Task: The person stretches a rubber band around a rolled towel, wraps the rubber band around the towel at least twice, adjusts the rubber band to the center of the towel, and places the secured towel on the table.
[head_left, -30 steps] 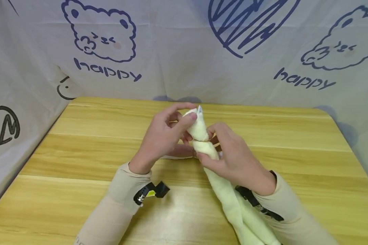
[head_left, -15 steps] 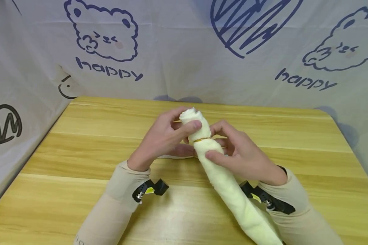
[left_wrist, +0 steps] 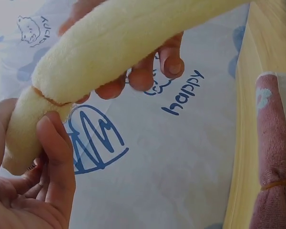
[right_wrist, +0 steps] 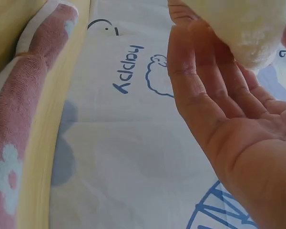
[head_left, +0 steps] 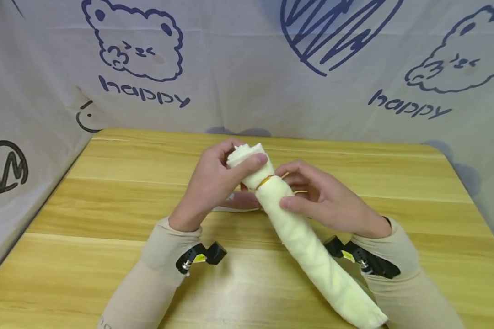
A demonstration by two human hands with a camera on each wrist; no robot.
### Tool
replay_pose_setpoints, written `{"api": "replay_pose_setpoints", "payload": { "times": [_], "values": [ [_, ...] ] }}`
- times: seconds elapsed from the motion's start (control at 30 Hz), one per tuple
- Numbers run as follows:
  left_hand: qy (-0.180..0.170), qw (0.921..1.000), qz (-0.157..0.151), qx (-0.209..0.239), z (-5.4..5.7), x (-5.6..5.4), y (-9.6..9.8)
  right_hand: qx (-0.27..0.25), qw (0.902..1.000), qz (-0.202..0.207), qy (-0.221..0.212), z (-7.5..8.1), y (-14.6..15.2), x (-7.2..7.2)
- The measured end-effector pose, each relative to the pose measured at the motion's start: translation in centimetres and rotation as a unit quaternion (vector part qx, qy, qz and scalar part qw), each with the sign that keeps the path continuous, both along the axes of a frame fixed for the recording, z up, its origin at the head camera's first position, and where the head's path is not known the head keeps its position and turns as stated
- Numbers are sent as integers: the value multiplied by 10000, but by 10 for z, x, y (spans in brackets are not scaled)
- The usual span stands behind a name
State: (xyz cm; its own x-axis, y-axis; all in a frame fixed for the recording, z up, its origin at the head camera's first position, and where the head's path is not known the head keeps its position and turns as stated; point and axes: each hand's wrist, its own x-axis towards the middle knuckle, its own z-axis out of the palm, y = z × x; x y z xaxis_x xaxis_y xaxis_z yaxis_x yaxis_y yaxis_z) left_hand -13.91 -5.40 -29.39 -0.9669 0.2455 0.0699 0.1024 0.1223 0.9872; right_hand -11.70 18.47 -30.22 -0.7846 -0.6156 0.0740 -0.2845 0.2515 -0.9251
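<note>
A cream towel [head_left: 313,256], rolled into a long tube, slants from the table's middle down toward the front right. An orange-brown rubber band [head_left: 265,182] circles it near its upper end. Above that band my left hand [head_left: 214,183] grips the short end, thumb across the front. Just below the band, my right hand [head_left: 329,201] holds the roll lightly, thumb on the near face and fingers behind. The left wrist view shows the band [left_wrist: 50,98] pinching the cloth in, with left fingers right beside it.
Behind the hands lies a second rolled towel [left_wrist: 274,133], pink with a white edge and a pale flower, also banded. The wooden table [head_left: 119,192] backs onto a white printed cloth [head_left: 238,91]; another cloth wall is at left.
The cream roll has turned so its upper end leans left and its lower end swings into view. My right hand has shifted right and opened its grip slightly, showing the band.
</note>
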Motion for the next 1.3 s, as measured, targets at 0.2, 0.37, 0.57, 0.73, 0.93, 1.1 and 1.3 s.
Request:
{"api": "replay_pose_setpoints", "payload": {
  "times": [0.2,0.37,0.57,0.73,0.93,1.1,1.3],
  "values": [
    [-51,9996,209,-174,-1,-3,-1,253,9997,24,38,-1,-1,-2],
    [-148,9992,263,-264,0,-6,-4,558,9978,-139,339,-3,0,-4],
    [-193,9987,150,-456,-1,-8,-4,1114,9895,-437,804,1,11,-5],
    [-247,9982,99,-538,-3,-9,-3,1509,9736,-826,1501,15,24,3],
    [-259,9986,56,-467,-5,-9,-1,1336,9450,-1135,2760,29,29,20],
    [-332,9977,-110,-579,-5,-5,3,556,9235,-982,3666,24,12,22],
    [-311,9958,-419,-747,-5,1,9,403,9154,-1044,3867,9,-8,17]
  ]
}}
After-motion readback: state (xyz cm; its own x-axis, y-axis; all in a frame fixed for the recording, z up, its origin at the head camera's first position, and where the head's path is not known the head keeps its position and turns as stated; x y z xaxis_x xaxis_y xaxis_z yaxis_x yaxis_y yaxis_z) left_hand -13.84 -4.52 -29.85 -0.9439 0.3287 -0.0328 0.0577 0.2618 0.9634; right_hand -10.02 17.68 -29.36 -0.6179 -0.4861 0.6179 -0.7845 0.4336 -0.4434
